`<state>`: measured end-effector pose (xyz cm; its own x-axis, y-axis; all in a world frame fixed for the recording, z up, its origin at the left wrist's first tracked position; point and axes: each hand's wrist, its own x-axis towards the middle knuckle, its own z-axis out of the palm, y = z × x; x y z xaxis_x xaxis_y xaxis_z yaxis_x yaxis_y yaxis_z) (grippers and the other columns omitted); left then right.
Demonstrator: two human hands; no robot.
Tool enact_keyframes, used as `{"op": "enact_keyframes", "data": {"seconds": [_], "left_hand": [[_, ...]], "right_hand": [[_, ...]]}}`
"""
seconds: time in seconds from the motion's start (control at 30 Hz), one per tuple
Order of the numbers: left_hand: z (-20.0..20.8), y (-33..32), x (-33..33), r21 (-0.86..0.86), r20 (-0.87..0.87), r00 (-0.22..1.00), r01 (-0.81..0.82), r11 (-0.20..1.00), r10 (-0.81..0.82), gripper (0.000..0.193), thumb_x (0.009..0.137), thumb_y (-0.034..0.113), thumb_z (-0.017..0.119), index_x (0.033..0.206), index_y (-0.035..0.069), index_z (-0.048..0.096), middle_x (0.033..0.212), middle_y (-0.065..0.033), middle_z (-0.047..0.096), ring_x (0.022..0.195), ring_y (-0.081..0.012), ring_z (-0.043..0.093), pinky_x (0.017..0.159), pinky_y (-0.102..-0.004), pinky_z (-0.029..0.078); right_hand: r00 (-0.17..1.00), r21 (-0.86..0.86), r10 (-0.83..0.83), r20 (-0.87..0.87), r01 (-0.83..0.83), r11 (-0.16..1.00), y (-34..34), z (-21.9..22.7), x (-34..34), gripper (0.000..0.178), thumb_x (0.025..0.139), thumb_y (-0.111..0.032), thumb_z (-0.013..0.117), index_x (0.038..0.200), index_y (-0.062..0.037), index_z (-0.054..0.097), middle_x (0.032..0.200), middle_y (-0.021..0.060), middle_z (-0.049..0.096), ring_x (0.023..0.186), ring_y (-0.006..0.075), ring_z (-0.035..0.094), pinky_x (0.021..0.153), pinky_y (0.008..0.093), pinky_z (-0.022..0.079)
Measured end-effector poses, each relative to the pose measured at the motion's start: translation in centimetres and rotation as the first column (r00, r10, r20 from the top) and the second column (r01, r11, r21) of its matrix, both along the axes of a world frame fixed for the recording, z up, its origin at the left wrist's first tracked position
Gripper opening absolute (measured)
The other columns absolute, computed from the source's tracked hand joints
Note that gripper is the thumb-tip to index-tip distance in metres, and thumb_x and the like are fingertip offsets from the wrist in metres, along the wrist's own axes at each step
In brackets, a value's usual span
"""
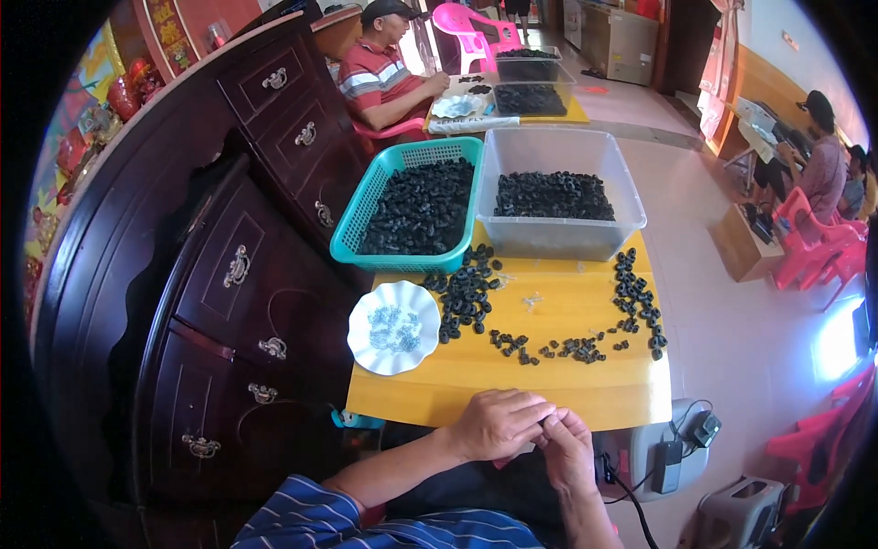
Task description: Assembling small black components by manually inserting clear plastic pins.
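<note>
Just over the front edge of the yellow tabletop, my left hand and my right hand meet with fingers pinched together. A speck of something dark shows between the fingertips, mostly hidden. Nearest beyond them, small black ring-like pieces lie scattered. Larger black oval pieces are heaped farther back, and more black pieces line the right side. At the left, a white scalloped plate holds tiny clear bits. A few clear bits also lie on the table.
A teal basket and a clear plastic bin, both holding black pieces, stand at the table's back. A dark wooden cabinet borders the left. Beyond, a person in a striped shirt sits at another table. Pink chairs stand right.
</note>
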<state>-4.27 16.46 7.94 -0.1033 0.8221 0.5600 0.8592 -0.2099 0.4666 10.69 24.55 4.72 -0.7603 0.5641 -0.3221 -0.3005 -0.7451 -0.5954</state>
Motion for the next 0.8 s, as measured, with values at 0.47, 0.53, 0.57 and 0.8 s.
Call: {"op": "enact_keyframes", "data": {"seconds": [0.47,0.53,0.57,0.8], "left_hand": [[1.1,0.9,-0.2,-0.072,-0.024,0.999,0.021,0.997,-0.022,0.032,0.079,0.017,0.076,0.108,0.006,0.068,0.098,-0.0084,0.068,0.087,-0.0260,0.069,0.072,-0.0358,0.057],[1.3,0.8,-0.4,-0.089,0.004,0.999,0.054,0.995,-0.054,0.032,0.080,0.019,0.075,0.108,0.005,0.068,0.096,-0.0087,0.067,0.087,-0.0259,0.068,0.071,-0.0362,0.057],[1.5,0.8,-0.5,-0.091,0.005,0.999,0.054,0.994,-0.054,0.032,0.080,0.019,0.075,0.108,0.005,0.068,0.096,-0.0087,0.067,0.087,-0.0259,0.068,0.071,-0.0362,0.057],[4.8,1.4,-5.4,-0.167,-0.027,0.992,-0.125,0.978,0.122,0.029,0.086,0.010,0.068,0.114,0.005,0.064,0.092,-0.0135,0.069,0.080,-0.0297,0.070,0.069,-0.0389,0.056]], "right_hand": [[0.999,0.003,-0.019,0.027,0.019,1.000,0.4,0.1,0.2,0.006,0.098,-0.009,0.062,0.098,-0.0037,0.063,0.083,0.0031,0.066,0.071,0.0115,0.063,0.071,0.0268,0.053],[1.000,0.010,0.020,-0.003,-0.020,1.000,0.5,0.7,0.2,0.008,0.099,-0.012,0.061,0.100,-0.0038,0.062,0.086,0.0044,0.067,0.073,0.0119,0.064,0.074,0.0276,0.055],[1.000,0.008,0.020,-0.002,-0.020,1.000,0.4,0.5,0.4,0.008,0.099,-0.012,0.061,0.100,-0.0038,0.062,0.086,0.0044,0.067,0.073,0.0119,0.064,0.074,0.0276,0.055],[0.994,0.056,0.076,0.082,-0.081,0.995,0.5,0.9,0.4,0.014,0.101,-0.015,0.058,0.109,-0.0042,0.063,0.104,0.0096,0.070,0.088,0.0155,0.067,0.082,0.0294,0.053]]}}
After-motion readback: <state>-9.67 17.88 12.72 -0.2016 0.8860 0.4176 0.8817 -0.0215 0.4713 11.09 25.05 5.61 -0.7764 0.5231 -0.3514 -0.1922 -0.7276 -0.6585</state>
